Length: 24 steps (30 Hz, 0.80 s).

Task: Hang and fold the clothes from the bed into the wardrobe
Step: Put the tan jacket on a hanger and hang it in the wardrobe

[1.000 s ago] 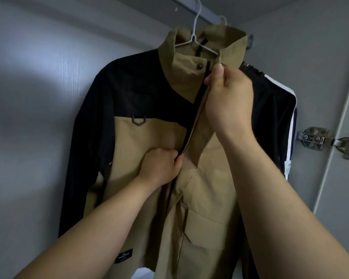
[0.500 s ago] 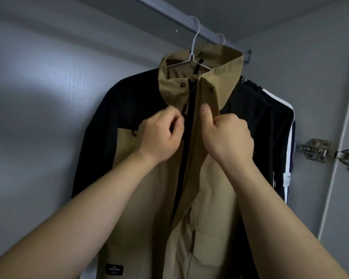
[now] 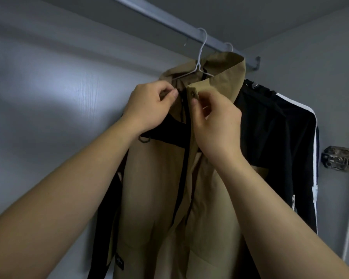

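Grey wardrobe interior (image 3: 48,101), metal rail (image 3: 169,20) across the top. Left hand (image 3: 149,106) and right hand (image 3: 217,121) each pinch a collar edge of the tan-and-black jacket (image 3: 155,178). It hangs on a white hanger (image 3: 199,57) near the rail's right end, black striped garment (image 3: 280,137) just behind.

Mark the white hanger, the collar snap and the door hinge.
white hanger (image 3: 198,66): head view, neck just below the hook.
collar snap (image 3: 193,94): head view, centre of the stud.
door hinge (image 3: 337,158): head view, middle of the metal plate.
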### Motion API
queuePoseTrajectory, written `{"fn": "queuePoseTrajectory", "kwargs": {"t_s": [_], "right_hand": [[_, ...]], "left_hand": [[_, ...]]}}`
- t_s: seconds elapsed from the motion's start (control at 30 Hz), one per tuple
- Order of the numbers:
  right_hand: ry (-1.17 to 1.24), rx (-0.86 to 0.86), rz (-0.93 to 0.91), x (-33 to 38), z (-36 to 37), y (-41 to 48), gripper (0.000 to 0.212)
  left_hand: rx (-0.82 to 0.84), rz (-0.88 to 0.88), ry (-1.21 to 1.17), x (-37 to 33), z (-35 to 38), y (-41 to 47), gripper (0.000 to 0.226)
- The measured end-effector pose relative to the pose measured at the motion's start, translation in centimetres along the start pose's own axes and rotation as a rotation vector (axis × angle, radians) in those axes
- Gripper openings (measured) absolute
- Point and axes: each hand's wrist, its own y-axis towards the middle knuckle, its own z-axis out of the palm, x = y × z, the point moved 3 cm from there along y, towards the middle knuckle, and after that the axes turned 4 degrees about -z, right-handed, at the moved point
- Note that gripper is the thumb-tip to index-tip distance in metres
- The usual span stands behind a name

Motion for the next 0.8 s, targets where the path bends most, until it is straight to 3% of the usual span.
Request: {"fn": "queuePoseTrajectory", "kwargs": {"t_s": [0.2,0.4,0.57,0.7,0.8], "right_hand": [[0.104,-0.039,-0.051,0.4,1.1,0.4,0.017],[0.006,-0.140,-0.177,-0.4,1.7,0.1,0.017],[-0.055,-0.158,-0.254,-0.7,2.2,-0.6,0.023],[-0.124,-0.095,-0.318,-0.7,2.2,-1.1,0.028],[-0.028,-0.038,-0.257,-1.1,2.2,-1.5,0.034]], "left_hand": [[0.106,-0.093,-0.273,-0.2,0.0,0.5,0.007],[0.282,-0.270,-0.629,-1.9,-0.3,0.8,0.030],[0.329,-0.212,-0.571,-2.4,-0.3,1.0,0.043],[0.305,-0.150,-0.474,-2.5,-0.3,1.1,0.022],[0.312,-0.171,-0.496,-2.1,0.0,0.9,0.014]]}}
